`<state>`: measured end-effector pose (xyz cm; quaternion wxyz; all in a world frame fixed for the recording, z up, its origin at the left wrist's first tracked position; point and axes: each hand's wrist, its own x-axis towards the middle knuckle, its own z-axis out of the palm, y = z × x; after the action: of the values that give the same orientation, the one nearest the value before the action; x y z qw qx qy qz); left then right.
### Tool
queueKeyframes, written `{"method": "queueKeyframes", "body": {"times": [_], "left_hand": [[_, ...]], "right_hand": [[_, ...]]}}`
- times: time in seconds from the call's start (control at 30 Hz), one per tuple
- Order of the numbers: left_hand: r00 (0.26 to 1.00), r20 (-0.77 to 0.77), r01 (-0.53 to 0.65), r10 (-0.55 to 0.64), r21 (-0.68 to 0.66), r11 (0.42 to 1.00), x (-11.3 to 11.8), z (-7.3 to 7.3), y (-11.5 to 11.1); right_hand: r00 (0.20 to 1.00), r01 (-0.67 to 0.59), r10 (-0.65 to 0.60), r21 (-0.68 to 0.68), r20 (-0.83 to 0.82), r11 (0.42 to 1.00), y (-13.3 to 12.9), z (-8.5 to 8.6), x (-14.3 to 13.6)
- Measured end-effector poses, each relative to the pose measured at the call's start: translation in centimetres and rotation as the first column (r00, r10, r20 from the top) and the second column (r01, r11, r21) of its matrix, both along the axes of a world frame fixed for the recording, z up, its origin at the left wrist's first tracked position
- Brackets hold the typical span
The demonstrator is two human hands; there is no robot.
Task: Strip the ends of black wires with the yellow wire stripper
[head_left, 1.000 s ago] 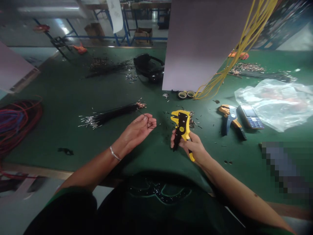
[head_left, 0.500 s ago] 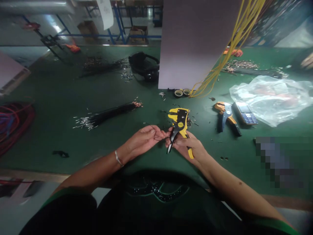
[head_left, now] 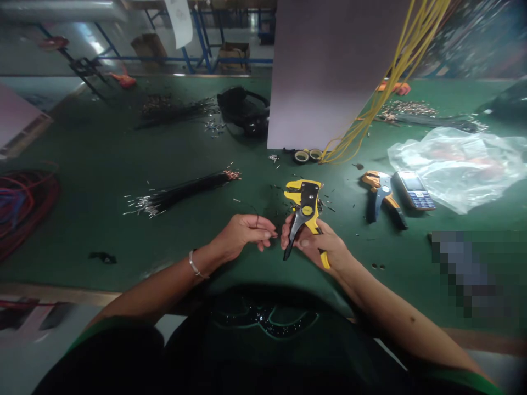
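Over the tabletop (head_left: pixel 160 244), hands (head_left: pixel 247 235) half-closed: wire (head_left: pixel 256 210) left, stripper (head_left: pixel 306 210) right.

Feed's kinda dim on my end, with glare washing out the plastic bag (head_left: pixel 457 173). Blue frames (head_left: pixel 201 39) in back look soft, edges stretched, and one patch (head_left: pixel 467 269) lower right is pixelated.

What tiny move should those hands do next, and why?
I'd probably bring the left hand a little closer to the yellow-and-black tool, to line the wire up with its jaws. The left fingers pinch a thin dark wire outside the tool, while the right hand holds the tool with its yellow jaws parted, facing left.
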<state>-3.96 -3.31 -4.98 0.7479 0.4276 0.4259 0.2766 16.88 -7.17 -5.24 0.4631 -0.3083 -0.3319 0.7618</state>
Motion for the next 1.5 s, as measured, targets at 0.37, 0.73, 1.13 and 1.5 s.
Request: {"method": "queueKeyframes", "body": {"times": [0.37,0.73,1.13,1.5], "left_hand": [[0.987,-0.159,0.029,-0.022,0.044,0.999,0.1,0.8,-0.5],[0.935,-0.303,-0.111,0.182,0.236,0.965,0.1,2.6,-1.0],[0.922,-0.352,-0.071,0.159,0.251,0.965,1.8,3.9,-1.7],[0.927,-0.372,0.041,0.054,0.244,0.969,2.1,4.0,-2.1]], "right_hand": [[0.995,0.032,-0.039,0.078,0.093,0.996,0.1,0.0,0.3],[0.991,0.007,-0.021,0.112,0.129,0.994,-0.3,-1.6,-0.2],[0.971,-0.04,-0.009,0.202,0.238,0.979,-0.7,-1.5,-0.5],[0.616,-0.161,-0.437,0.648,0.655,0.745,-1.3,-1.8,-0.3]]}}
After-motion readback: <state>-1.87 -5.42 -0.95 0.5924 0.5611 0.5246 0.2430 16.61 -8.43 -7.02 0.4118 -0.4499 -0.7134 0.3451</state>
